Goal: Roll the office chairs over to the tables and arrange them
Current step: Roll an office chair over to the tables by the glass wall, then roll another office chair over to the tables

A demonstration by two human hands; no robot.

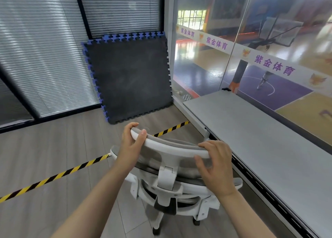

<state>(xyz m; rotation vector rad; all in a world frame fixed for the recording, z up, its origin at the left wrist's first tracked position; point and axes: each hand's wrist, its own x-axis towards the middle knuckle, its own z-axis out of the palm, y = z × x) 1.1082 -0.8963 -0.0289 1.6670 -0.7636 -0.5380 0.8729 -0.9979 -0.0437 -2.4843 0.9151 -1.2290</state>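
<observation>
1. Two hands are on the headrest of the white-framed office chair, which you see from behind and above.
2. Your left hand grips the left end of the headrest: fingers curl over the far edge and the thumb lies across the near face.
3. Your right hand holds the right end: fingers wrap over the top edge and the thumb presses the near side.
4. The chair stands on the wood-pattern floor, just beside the near long edge of the grey desk on your right. Its casters rest on the floor.
5. The desk runs along a glass wall with purple lettering.
6. A yellow-and-black tape line crosses the floor and passes behind the chair.
7. A dark foam mat with blue interlocking edges leans upright in the corner against the blinds, well apart from the chair.
</observation>
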